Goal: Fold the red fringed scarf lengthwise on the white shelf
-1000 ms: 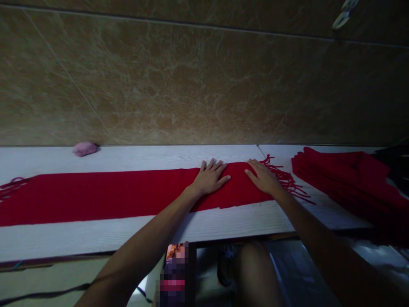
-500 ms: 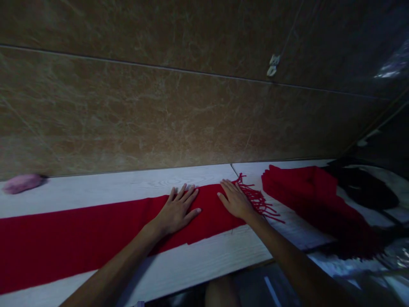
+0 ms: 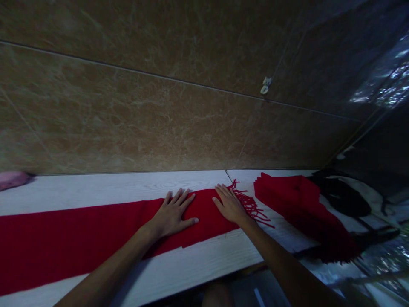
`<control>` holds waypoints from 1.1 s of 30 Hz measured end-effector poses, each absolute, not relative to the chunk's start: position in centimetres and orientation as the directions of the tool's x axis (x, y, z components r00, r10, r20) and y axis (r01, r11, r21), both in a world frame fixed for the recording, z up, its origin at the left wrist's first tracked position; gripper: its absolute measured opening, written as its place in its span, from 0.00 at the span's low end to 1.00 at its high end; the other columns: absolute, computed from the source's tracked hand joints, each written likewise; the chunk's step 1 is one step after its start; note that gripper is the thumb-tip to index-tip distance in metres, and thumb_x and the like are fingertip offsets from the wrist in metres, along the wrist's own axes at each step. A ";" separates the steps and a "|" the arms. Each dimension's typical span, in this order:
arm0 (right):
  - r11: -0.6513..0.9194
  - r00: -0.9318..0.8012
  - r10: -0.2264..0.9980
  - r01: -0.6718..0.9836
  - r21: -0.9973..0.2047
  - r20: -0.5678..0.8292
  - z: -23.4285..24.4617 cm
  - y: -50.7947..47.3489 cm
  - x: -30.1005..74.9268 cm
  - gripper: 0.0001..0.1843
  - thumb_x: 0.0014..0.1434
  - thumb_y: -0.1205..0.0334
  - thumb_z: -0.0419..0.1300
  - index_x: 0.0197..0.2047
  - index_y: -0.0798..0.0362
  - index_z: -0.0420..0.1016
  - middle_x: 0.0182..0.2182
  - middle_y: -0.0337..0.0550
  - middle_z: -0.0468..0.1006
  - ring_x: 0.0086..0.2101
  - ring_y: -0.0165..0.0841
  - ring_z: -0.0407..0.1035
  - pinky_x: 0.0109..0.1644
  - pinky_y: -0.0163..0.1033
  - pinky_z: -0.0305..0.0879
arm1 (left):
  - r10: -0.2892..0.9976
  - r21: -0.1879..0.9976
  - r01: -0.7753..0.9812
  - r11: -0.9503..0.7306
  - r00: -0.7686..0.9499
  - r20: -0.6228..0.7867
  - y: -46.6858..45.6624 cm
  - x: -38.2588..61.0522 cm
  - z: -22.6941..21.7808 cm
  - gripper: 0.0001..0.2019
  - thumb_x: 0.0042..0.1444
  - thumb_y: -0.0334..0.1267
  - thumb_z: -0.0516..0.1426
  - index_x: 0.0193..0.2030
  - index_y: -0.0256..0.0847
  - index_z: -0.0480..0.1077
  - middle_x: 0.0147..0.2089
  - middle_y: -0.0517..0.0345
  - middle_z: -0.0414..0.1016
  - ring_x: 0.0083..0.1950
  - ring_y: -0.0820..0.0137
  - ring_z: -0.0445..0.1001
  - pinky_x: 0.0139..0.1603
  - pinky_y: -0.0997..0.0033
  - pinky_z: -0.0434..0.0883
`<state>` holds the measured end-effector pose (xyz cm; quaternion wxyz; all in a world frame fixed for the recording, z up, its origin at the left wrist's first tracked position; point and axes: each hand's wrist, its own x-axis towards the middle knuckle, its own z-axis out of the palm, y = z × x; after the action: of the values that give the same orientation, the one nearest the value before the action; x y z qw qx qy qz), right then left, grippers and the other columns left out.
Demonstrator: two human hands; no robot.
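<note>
1. Pink object (image 3: 11, 179): lies at the far left of the white table (image 3: 111, 189), against the wall.
2. Red scarf (image 3: 79, 238): laid flat lengthwise along the table, running in from the left edge of view.
3. Left hand (image 3: 174, 213): palm down on the scarf, fingers spread, gripping nothing.
4. Right hand (image 3: 230, 207): flat on the scarf end, fingers extended and close together, gripping nothing, just beside the fringe (image 3: 251, 207).
5. Folded red pile (image 3: 297, 204): rests to the right of the fringe, apart from it. A dark cloth (image 3: 341, 198) lies behind the pile.
</note>
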<state>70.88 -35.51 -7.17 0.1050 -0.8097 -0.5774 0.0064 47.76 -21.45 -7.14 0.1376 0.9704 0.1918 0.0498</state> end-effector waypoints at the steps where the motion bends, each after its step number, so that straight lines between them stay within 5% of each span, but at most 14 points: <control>1: -0.313 0.336 0.935 0.933 -0.179 0.113 -7.2 -35.5 70.9 0.33 0.75 0.51 0.45 0.75 0.63 0.59 0.74 0.52 0.55 0.74 0.42 0.46 0.78 0.54 0.41 | 0.387 0.285 0.362 -0.888 0.921 0.035 -21.5 47.8 -7.1 0.48 0.63 0.74 0.47 0.80 0.45 0.48 0.81 0.47 0.41 0.81 0.45 0.38 0.78 0.30 0.39; 8: -0.316 0.339 0.931 0.934 -0.168 0.132 -7.6 -35.5 71.1 0.34 0.75 0.51 0.44 0.75 0.63 0.59 0.74 0.52 0.56 0.74 0.44 0.47 0.78 0.57 0.44 | 0.395 0.282 0.383 -0.880 0.919 -0.015 -21.8 47.7 -6.0 0.47 0.63 0.73 0.47 0.80 0.47 0.45 0.82 0.48 0.36 0.82 0.46 0.33 0.78 0.31 0.36; 13: -0.358 0.374 0.908 0.927 -0.113 0.189 -8.9 -36.1 72.1 0.34 0.74 0.51 0.44 0.74 0.63 0.61 0.73 0.55 0.57 0.73 0.48 0.49 0.76 0.62 0.47 | 0.272 0.340 0.230 -0.912 0.959 0.081 -22.2 47.3 -4.2 0.41 0.65 0.69 0.51 0.79 0.57 0.47 0.82 0.55 0.41 0.82 0.49 0.33 0.79 0.34 0.37; 17: -0.368 0.384 0.898 0.923 -0.113 0.216 -9.3 -36.6 73.1 0.34 0.73 0.49 0.46 0.73 0.62 0.64 0.72 0.57 0.59 0.72 0.51 0.51 0.75 0.65 0.48 | 0.300 0.340 0.262 -0.903 0.952 0.063 -23.3 46.8 -3.0 0.39 0.67 0.67 0.50 0.79 0.56 0.49 0.82 0.56 0.42 0.82 0.49 0.34 0.79 0.33 0.38; 23: -0.282 0.294 0.893 0.956 -0.086 0.341 -7.6 -36.9 71.9 0.36 0.72 0.41 0.49 0.73 0.53 0.65 0.73 0.55 0.56 0.73 0.55 0.48 0.74 0.72 0.43 | 0.567 0.243 0.555 -0.796 0.824 -0.025 -21.1 40.5 -2.1 0.31 0.73 0.60 0.41 0.78 0.54 0.52 0.82 0.58 0.43 0.82 0.53 0.34 0.79 0.35 0.40; 27: -0.238 0.266 0.916 0.963 -0.129 0.301 -7.9 -37.1 70.8 0.35 0.71 0.40 0.49 0.73 0.49 0.65 0.74 0.51 0.54 0.73 0.56 0.47 0.73 0.73 0.45 | 0.884 0.068 0.883 -0.465 0.467 -0.020 -17.2 31.8 -2.6 0.31 0.73 0.54 0.41 0.79 0.49 0.52 0.82 0.50 0.42 0.81 0.44 0.35 0.74 0.25 0.47; 30: -0.253 0.278 0.936 0.958 -0.136 0.215 -8.5 -37.4 70.8 0.35 0.71 0.41 0.50 0.73 0.50 0.65 0.73 0.52 0.56 0.72 0.55 0.49 0.73 0.74 0.43 | 0.948 -0.023 0.949 -0.315 0.313 -0.051 -15.2 24.9 -3.6 0.31 0.72 0.52 0.40 0.79 0.48 0.53 0.81 0.46 0.41 0.80 0.38 0.38 0.69 0.18 0.50; 33: -0.257 0.279 0.946 0.956 -0.141 0.163 -8.4 -37.7 71.1 0.35 0.72 0.42 0.49 0.74 0.52 0.62 0.73 0.52 0.55 0.73 0.53 0.48 0.74 0.72 0.42 | 0.939 -0.150 0.930 -0.336 0.317 -0.134 -13.8 19.6 -4.7 0.30 0.69 0.47 0.44 0.76 0.50 0.59 0.82 0.50 0.39 0.80 0.34 0.36 0.68 0.15 0.48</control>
<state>71.12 -37.71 -8.39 0.1060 -0.7926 -0.6000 -0.0226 19.61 -13.78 -4.67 -0.0227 0.8113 0.5758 -0.0987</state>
